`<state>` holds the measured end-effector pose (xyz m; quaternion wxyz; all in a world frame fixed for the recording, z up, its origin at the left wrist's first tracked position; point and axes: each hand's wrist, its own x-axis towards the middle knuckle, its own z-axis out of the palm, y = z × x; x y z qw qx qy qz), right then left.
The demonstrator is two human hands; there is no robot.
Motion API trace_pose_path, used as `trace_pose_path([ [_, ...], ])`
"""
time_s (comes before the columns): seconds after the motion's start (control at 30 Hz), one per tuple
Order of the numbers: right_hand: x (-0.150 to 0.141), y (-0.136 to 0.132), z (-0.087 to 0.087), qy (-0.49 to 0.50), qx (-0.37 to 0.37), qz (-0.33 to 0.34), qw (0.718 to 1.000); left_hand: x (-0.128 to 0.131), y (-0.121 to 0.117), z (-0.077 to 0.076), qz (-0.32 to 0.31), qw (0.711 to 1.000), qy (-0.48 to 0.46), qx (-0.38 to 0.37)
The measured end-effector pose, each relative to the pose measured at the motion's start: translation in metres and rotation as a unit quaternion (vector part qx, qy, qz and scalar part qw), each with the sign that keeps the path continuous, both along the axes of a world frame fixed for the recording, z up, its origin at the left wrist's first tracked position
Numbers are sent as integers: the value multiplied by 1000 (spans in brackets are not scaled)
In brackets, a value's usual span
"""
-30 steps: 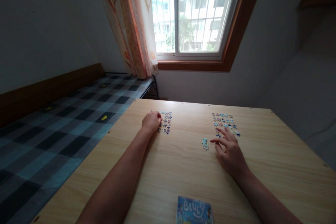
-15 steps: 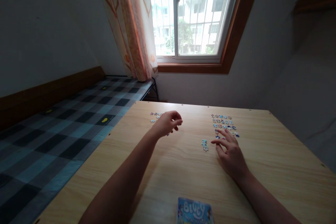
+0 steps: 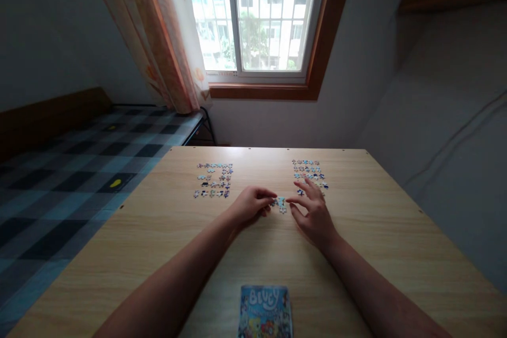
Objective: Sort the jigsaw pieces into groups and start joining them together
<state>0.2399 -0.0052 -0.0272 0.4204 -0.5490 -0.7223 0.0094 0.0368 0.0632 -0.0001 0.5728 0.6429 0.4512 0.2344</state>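
My left hand (image 3: 253, 204) is closed in a pinch on a small jigsaw piece (image 3: 273, 202), only partly visible at the fingertips. It is at the left side of a little cluster of joined light-blue jigsaw pieces (image 3: 281, 204) in the middle of the table. Just right of that cluster, my right hand (image 3: 313, 214) is spread with nothing seen in its fingers. Its index fingertip is close to the cluster's edge; whether it touches I cannot tell. My right hand partly covers the rows of loose pieces (image 3: 306, 169) behind it.
More loose jigsaw pieces (image 3: 216, 185) lie in rows at the left on the wooden table (image 3: 190, 253). A blue "Bluey" picture card or box (image 3: 265, 311) lies near the front. A bed with a checked cover (image 3: 79, 169) stands left, below a curtained window (image 3: 273, 21).
My left hand has moved from the left rows toward the joined pieces, with a piece in its fingers. My right hand stays by the cluster. The camera view has turned slightly right.
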Motion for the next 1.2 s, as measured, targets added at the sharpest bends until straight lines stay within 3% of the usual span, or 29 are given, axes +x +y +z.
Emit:
trace_pose_path([
  [0.37,-3,-4,5,-58,-8,43,997,1,-5,9,-21,999,1,30],
  [0.67,3,-4,6,-84,-5,45,995,3,-6,8,-47,988,41,139],
  [0.9,17,-4,6,-78,-42,22,996,4,-10,-2,-44,935,146,320],
  [1.2,13,-5,5,-112,-69,63,989,2,-15,-1,-109,886,227,390],
])
